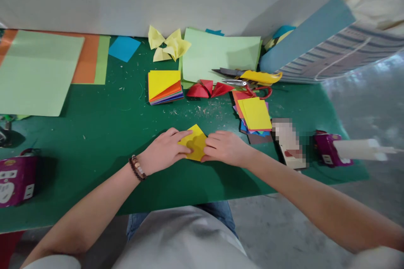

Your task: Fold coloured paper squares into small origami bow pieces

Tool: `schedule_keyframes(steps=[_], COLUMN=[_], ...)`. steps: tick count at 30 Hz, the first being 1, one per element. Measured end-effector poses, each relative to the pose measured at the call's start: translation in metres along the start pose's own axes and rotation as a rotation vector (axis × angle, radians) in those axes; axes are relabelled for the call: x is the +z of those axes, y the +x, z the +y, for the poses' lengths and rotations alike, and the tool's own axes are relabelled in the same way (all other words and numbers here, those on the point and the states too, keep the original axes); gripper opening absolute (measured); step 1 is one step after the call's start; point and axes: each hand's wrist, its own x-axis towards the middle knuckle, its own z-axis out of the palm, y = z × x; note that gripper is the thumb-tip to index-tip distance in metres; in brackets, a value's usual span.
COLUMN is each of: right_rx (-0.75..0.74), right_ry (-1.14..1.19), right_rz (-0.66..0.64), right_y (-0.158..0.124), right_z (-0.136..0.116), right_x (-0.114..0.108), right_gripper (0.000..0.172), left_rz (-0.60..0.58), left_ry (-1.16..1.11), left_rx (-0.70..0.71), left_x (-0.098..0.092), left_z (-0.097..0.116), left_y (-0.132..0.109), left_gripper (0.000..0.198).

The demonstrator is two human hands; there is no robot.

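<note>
A small yellow paper (196,142) lies near the front of the green table, one corner pointing away from me. My left hand (167,149) is at its left side, with fingertips resting on top of the paper and the fingers a little apart. On the paper's right edge, my right hand (225,148) has its fingers curled together, pinching the edge. Beyond my hands sits a stack of coloured squares (164,86) with yellow on top. Folded red paper pieces (208,88) lie to the right of that stack.
Scissors (259,77), a second stack of squares (255,113) and a blurred box (289,143) stand to the right. Green sheets (221,54) and folded pale yellow pieces (170,45) lie at the back. Purple packs (17,178) flank the table; a bag (325,42) stands back right.
</note>
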Motion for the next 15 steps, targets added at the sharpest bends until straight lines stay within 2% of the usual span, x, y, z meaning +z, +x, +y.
schedule_keyframes(steps=[4, 6, 9, 11, 13, 15], right_rx=[-0.006, 0.070, 0.236, 0.274, 0.289, 0.315], right_ry=[-0.014, 0.024, 0.098, 0.098, 0.052, -0.014], right_rz=[-0.005, 0.017, 0.158, 0.250, 0.312, 0.321], right_y=[-0.008, -0.009, -0.003, 0.006, 0.015, 0.022], right_z=[0.004, 0.007, 0.006, 0.002, -0.004, -0.009], right_x=[-0.005, -0.005, 0.002, 0.009, 0.014, 0.011], right_gripper=[0.038, 0.042, 0.054, 0.050, 0.038, 0.031], left_rz=[0.009, 0.002, -0.016, -0.013, -0.003, 0.012], left_ry=[0.017, 0.035, 0.078, 0.093, 0.099, 0.108], left_rx=[0.021, 0.053, 0.110, 0.120, 0.115, 0.112], left_x=[0.000, -0.001, -0.007, -0.011, -0.014, -0.015], left_z=[-0.001, -0.002, -0.005, -0.007, -0.010, -0.012], left_y=[0.000, 0.000, 0.000, -0.001, -0.002, -0.003], left_gripper=[0.024, 0.025, 0.023, 0.023, 0.027, 0.030])
